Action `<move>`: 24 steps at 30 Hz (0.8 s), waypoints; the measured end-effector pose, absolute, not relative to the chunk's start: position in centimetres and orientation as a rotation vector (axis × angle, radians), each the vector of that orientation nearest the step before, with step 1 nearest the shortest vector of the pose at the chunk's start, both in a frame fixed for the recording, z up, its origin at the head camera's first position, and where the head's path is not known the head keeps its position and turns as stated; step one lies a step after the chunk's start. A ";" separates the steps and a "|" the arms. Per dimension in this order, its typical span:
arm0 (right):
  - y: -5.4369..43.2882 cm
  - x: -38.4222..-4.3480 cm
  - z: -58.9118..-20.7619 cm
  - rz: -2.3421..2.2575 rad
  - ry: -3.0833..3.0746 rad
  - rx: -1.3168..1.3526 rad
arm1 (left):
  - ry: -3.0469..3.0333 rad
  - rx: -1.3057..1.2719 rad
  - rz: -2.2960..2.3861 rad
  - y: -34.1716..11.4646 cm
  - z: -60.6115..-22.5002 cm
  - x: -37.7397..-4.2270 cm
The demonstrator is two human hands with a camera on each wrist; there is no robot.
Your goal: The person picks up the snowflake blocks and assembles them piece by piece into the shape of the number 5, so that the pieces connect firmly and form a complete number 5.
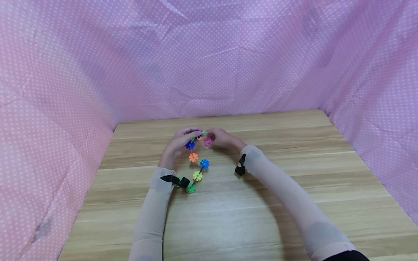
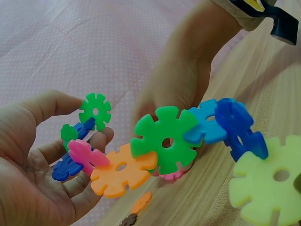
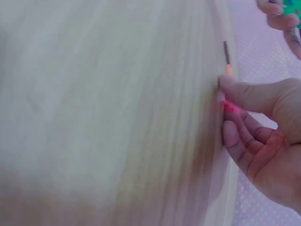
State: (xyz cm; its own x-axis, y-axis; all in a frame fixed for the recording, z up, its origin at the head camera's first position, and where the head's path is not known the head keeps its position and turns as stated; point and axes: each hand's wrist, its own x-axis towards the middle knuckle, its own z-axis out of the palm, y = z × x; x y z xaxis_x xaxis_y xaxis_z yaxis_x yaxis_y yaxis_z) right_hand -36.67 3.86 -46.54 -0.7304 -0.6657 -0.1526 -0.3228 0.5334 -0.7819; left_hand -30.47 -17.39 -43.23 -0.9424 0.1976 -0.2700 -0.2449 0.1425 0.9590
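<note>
A chain of slotted plastic snowflake discs, with an orange disc (image 1: pixel 193 157), a blue disc (image 1: pixel 204 164) and a yellow-green disc (image 1: pixel 197 176) among them, runs from my left hand (image 1: pixel 182 140) back toward the left wrist. At the chain's far end, the left thumb and fingers pinch a green disc (image 2: pixel 95 111); dark blue and pink discs hang by the palm. To the right, close by, my right hand (image 1: pixel 222 138) pinches a pink disc (image 1: pixel 208 142) between thumb and fingers. In the right wrist view this pink disc (image 3: pixel 230 105) is blurred and partly covered by the fingers.
Another orange disc (image 2: pixel 142 202) and a dark brown disc (image 2: pixel 128 220) lie on the wooden table (image 1: pixel 294 174) beyond the hands. Pink dotted cloth (image 1: pixel 215 72) hangs around the table's back and sides. Each wrist wears a black strap with a camera.
</note>
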 end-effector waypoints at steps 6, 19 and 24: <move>5.1 -36.3 -46.7 -1.182 2.348 -0.733 | 2.089 -0.072 1.859 -17.4 -43.2 -30.5; 7.1 -34.5 -46.1 -1.566 2.299 -0.413 | 2.097 -0.042 1.859 -17.0 -43.5 -30.3; 6.9 -34.0 -45.3 -1.706 2.295 -0.392 | 2.092 -0.044 1.868 -16.8 -43.6 -30.3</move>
State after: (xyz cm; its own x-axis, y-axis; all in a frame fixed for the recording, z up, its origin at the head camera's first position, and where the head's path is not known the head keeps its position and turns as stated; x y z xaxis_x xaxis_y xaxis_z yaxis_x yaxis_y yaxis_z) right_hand -34.04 6.88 -45.25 -0.9312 -0.3619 -0.0432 -0.0630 0.2764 -0.9590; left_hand -30.26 -16.79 -43.58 -0.9434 0.1973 -0.2667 -0.2428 0.1371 0.9603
